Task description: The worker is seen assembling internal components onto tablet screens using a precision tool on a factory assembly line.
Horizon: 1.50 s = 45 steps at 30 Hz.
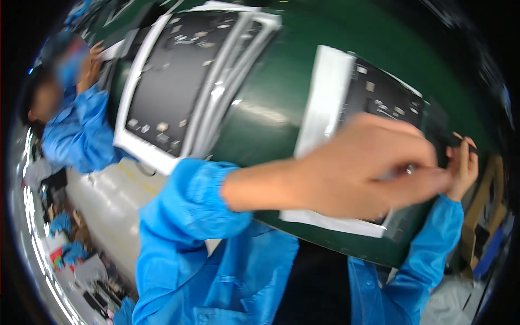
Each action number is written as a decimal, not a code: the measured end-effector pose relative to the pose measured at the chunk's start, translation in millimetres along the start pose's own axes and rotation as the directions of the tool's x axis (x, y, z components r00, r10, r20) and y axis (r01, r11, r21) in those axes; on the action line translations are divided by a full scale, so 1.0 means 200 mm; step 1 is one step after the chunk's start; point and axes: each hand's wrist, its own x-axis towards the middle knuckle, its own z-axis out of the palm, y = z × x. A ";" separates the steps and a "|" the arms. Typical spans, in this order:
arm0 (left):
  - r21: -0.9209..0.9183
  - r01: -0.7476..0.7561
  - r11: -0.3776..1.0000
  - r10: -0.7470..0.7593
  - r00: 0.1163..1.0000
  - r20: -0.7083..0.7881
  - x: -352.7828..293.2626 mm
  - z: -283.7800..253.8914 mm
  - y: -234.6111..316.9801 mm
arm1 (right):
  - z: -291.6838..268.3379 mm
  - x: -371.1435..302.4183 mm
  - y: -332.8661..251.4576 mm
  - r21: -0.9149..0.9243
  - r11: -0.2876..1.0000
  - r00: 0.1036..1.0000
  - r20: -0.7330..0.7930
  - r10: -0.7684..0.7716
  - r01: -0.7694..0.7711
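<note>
My left hand (374,168) reaches across the middle of the view, over a dark flat panel (379,89) with small pale parts on it. Its fingers are curled together, and a small shiny spot shows between them; motion blur hides what it is. A white sheet (327,81) shows along the panel's left side and near edge. Beyond the panel's right side, my right hand (463,170) is raised with bent fingers around something dark and thin that I cannot make out. The left hand hides much of the panel's near half.
Several similar dark panels (168,81) with white borders lie stacked to the left on the green table (265,108). Another person in a blue sleeve (81,130) works at the far left. Brown cardboard (485,206) stands beyond the table's right edge.
</note>
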 end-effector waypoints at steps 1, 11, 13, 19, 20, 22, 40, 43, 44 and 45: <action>0.095 -0.038 0.995 0.042 0.998 -0.036 -0.02 -0.04 -0.02 | 0.11 -0.05 -0.09 0.062 0.998 1.000 -0.014 0.005 -0.004; 0.847 -0.139 0.513 -0.117 0.966 0.229 -0.08 -0.29 -0.12 | 0.78 -0.24 -0.29 0.104 0.957 0.924 0.306 0.229 -0.271; 0.849 -0.145 0.508 -0.130 0.962 0.241 -0.08 -0.29 -0.13 | 0.81 -0.25 -0.27 0.050 0.967 0.928 0.299 0.223 -0.249; 0.860 -0.116 0.497 -0.148 0.965 0.216 -0.07 -0.28 -0.13 | 0.86 -0.21 -0.27 -0.026 0.967 0.931 0.267 0.250 -0.253; 0.864 -0.101 0.493 -0.156 0.967 0.202 -0.08 -0.28 -0.13 | 0.87 -0.21 -0.28 -0.032 0.963 0.927 0.266 0.265 -0.266; 0.860 -0.091 0.501 -0.162 0.967 0.196 -0.09 -0.29 -0.14 | 0.88 -0.22 -0.27 -0.043 0.957 0.920 0.266 0.287 -0.286; 0.856 -0.067 0.513 -0.179 0.967 0.182 -0.09 -0.29 -0.15 | 0.90 -0.21 -0.25 -0.094 0.957 0.923 0.253 0.290 -0.275; 0.852 -0.057 0.521 -0.187 0.966 0.179 -0.09 -0.29 -0.14 | 0.89 -0.21 -0.25 -0.112 0.956 0.924 0.250 0.290 -0.270; 0.849 -0.051 0.525 -0.192 0.965 0.177 -0.09 -0.29 -0.14 | 0.89 -0.21 -0.25 -0.104 0.957 0.924 0.253 0.289 -0.271; 0.850 -0.052 0.524 -0.193 0.965 0.179 -0.09 -0.28 -0.14 | 0.90 -0.21 -0.25 -0.097 0.958 0.923 0.255 0.287 -0.271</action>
